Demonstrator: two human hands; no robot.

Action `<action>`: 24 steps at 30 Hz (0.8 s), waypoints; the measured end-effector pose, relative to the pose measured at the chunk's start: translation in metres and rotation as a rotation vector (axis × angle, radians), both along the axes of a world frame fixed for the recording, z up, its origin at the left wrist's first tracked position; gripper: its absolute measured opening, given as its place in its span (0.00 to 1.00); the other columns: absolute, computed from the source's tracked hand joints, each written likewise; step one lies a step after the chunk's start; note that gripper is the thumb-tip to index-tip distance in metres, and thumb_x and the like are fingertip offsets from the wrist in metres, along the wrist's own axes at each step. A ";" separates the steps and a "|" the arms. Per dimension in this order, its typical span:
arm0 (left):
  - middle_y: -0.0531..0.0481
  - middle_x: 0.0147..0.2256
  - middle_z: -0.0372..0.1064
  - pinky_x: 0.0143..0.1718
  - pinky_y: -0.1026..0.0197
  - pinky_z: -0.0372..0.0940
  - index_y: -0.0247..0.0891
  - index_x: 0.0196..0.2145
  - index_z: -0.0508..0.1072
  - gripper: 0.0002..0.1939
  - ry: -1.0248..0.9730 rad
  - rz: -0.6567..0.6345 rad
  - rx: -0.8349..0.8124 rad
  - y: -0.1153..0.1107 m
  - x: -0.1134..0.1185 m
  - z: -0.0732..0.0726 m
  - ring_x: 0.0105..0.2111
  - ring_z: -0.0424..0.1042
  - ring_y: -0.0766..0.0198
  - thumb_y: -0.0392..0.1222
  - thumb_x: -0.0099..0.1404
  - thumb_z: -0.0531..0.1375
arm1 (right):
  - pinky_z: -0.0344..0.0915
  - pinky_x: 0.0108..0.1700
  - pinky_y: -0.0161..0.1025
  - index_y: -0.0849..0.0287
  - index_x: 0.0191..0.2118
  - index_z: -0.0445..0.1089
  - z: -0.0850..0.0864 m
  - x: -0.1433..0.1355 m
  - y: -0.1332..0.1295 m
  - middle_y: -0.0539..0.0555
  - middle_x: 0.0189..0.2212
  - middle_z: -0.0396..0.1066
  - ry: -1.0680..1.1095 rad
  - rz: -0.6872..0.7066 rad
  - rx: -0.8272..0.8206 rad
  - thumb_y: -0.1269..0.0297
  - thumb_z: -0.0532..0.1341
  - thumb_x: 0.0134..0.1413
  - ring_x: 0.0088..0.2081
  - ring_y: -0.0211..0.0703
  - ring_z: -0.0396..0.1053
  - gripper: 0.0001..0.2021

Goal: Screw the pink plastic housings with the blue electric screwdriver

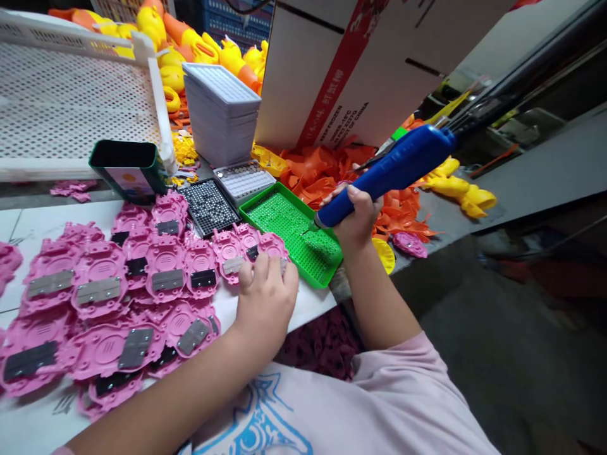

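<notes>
My right hand (358, 215) is wrapped round a blue electric screwdriver (393, 170). The tool slants down to the left, its tip over a green perforated tray (279, 221) that holds small screws. At the tray's left edge, my left hand (268, 291) rests with bent fingers on a pink plastic part (230, 253); its fingertips partly cover the part. Many more pink parts (99, 281) lie in overlapping rows to the left, with grey or black plates screwed on them.
Behind the trays stand a black screw tray (211, 205), a grey tray (244, 180), stacked white trays (220, 114), a dark green container (128, 170) and a white crate (80, 95). A large carton (332, 69) and orange pieces (317, 174) lie beyond. The table edge is at right.
</notes>
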State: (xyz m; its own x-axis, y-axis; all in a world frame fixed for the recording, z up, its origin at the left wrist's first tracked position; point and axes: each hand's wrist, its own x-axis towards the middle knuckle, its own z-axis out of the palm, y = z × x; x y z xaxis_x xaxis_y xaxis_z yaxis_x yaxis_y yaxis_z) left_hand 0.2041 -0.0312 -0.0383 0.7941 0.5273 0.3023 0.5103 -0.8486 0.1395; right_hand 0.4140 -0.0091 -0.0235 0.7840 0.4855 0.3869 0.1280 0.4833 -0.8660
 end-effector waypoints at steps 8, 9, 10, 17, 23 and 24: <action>0.44 0.37 0.73 0.44 0.51 0.54 0.34 0.42 0.74 0.10 -0.063 -0.272 -0.047 -0.035 -0.032 -0.029 0.43 0.67 0.53 0.35 0.62 0.59 | 0.66 0.22 0.37 0.53 0.30 0.65 0.029 -0.031 -0.036 0.44 0.19 0.65 -0.021 0.160 0.039 0.57 0.61 0.41 0.19 0.37 0.67 0.09; 0.44 0.37 0.73 0.45 0.51 0.54 0.34 0.42 0.74 0.10 -0.057 -0.287 -0.058 -0.036 -0.035 -0.034 0.43 0.67 0.53 0.36 0.62 0.59 | 0.66 0.23 0.37 0.52 0.30 0.66 0.030 -0.038 -0.042 0.44 0.19 0.65 -0.020 0.214 0.029 0.56 0.61 0.41 0.19 0.37 0.67 0.09; 0.44 0.38 0.73 0.45 0.51 0.54 0.34 0.42 0.74 0.10 -0.046 -0.300 -0.069 -0.036 -0.037 -0.038 0.44 0.67 0.53 0.36 0.62 0.59 | 0.66 0.23 0.37 0.52 0.31 0.66 0.031 -0.045 -0.048 0.45 0.20 0.65 -0.011 0.262 0.015 0.56 0.62 0.41 0.19 0.37 0.67 0.10; 0.43 0.41 0.73 0.49 0.47 0.56 0.34 0.47 0.73 0.13 -0.039 -0.328 -0.085 -0.036 -0.040 -0.050 0.46 0.68 0.52 0.37 0.66 0.57 | 0.69 0.25 0.40 0.51 0.33 0.67 0.008 -0.076 -0.063 0.45 0.21 0.70 0.092 0.417 -0.023 0.57 0.66 0.38 0.21 0.40 0.69 0.13; 0.41 0.42 0.73 0.46 0.48 0.60 0.34 0.46 0.73 0.12 -0.048 -0.342 -0.076 -0.037 -0.041 -0.054 0.46 0.70 0.51 0.35 0.66 0.57 | 0.69 0.26 0.41 0.51 0.33 0.67 0.001 -0.079 -0.060 0.45 0.21 0.69 0.119 0.409 -0.050 0.57 0.66 0.38 0.20 0.40 0.68 0.13; 0.40 0.42 0.73 0.45 0.49 0.60 0.33 0.46 0.73 0.12 -0.050 -0.343 -0.073 -0.037 -0.041 -0.054 0.45 0.70 0.51 0.35 0.66 0.57 | 0.69 0.25 0.41 0.50 0.33 0.67 0.000 -0.080 -0.060 0.45 0.21 0.69 0.118 0.408 -0.061 0.56 0.66 0.37 0.20 0.40 0.68 0.14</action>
State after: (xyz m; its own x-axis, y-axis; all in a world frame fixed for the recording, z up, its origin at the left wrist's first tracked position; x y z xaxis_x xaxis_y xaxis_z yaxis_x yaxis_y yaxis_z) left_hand 0.1635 -0.0682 -0.0922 0.9139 0.2545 0.3163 0.1889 -0.9562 0.2236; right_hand 0.3344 -0.0693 -0.0231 0.5597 0.7844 0.2675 -0.1647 0.4216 -0.8917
